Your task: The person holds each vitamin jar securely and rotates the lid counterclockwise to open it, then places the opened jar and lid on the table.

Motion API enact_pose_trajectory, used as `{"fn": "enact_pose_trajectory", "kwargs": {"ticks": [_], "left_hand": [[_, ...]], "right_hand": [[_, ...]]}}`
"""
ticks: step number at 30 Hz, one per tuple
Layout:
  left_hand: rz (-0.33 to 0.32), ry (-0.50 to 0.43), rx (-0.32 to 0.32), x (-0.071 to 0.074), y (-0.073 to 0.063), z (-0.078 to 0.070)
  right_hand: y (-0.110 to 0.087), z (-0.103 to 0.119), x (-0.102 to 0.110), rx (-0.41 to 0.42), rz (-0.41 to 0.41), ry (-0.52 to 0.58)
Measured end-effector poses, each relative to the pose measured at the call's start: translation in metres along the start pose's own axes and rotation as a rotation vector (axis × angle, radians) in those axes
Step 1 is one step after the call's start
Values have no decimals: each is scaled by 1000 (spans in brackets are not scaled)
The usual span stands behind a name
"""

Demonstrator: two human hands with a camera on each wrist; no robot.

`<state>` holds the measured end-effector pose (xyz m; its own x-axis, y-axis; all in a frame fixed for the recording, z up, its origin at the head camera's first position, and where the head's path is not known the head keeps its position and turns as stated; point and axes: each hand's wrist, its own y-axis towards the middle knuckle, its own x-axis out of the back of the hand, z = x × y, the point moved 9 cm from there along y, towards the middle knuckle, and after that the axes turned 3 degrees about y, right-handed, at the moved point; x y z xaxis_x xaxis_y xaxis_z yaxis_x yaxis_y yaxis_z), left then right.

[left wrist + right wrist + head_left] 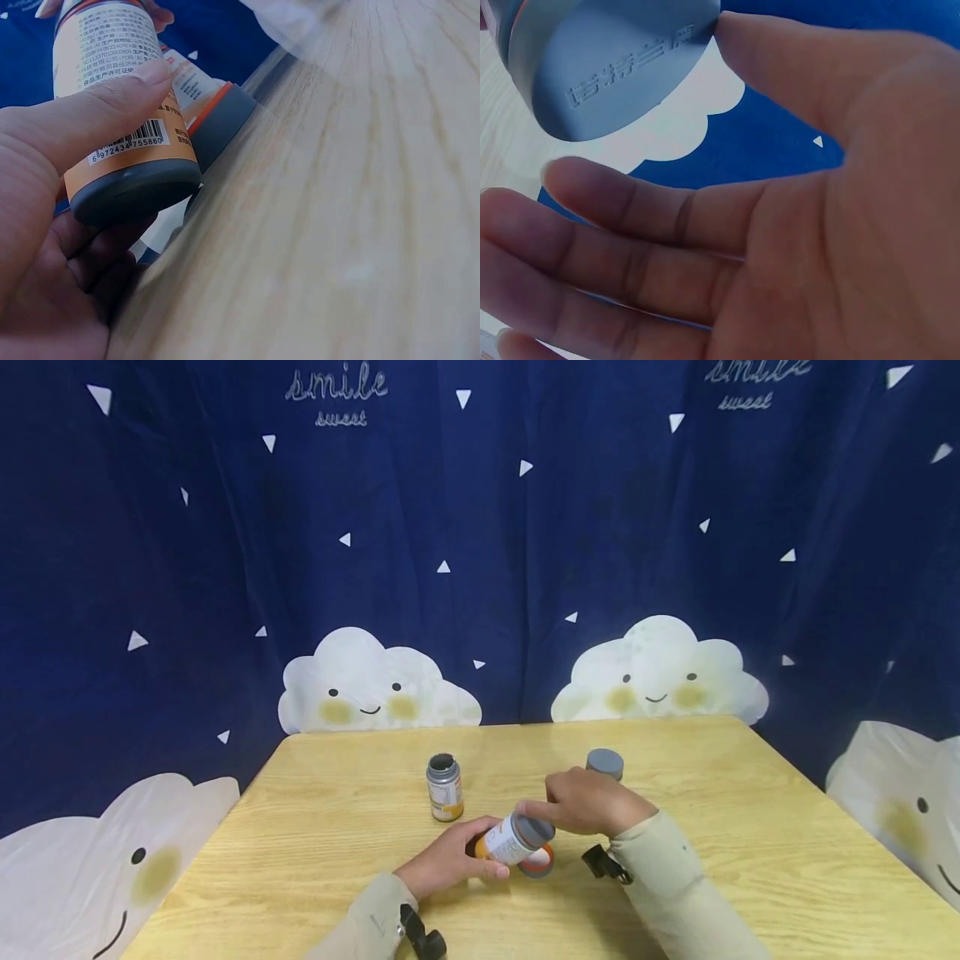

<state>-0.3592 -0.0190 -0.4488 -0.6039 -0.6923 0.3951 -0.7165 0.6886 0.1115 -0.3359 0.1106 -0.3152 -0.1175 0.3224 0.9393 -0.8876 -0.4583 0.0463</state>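
Observation:
A white-and-orange bottle (pixel 504 843) tilts in my left hand (pixel 450 860), its grey cap (pixel 534 828) up to the right. The thumb (pixel 112 105) lies across its label, just above a barcode, with the grey base toward the left wrist camera. My right hand (pixel 581 802) is at the cap end. Its thumb tip (pixel 739 37) touches the edge of the cap, which has raised lettering on top, while the other fingers (pixel 645 262) extend apart from it. Behind the held bottle stands another bottle (pixel 225 124) with a grey base, partly hidden.
Farther back on the wooden table (pixel 337 843), a similar bottle (pixel 446 789) stands upright with a dark, uncapped mouth. A grey round cap top (pixel 604 764) shows beyond my right hand, which hides what is below. A dark blue curtain (pixel 510 552) with clouds hangs behind.

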Motion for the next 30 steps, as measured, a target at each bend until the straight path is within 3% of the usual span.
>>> {"fn": "enact_pose_trajectory", "kwargs": {"ticks": [13,22,30], "left_hand": [[10,-13,0,0,0,-2],[1,-7,9,0,0,0],[-5,-19,29,0,0,1]], "right_hand": [[3,4,-4,83,60,78],[0,2,-6,26,120,142],[-1,6,-7,57,144,199]]}}
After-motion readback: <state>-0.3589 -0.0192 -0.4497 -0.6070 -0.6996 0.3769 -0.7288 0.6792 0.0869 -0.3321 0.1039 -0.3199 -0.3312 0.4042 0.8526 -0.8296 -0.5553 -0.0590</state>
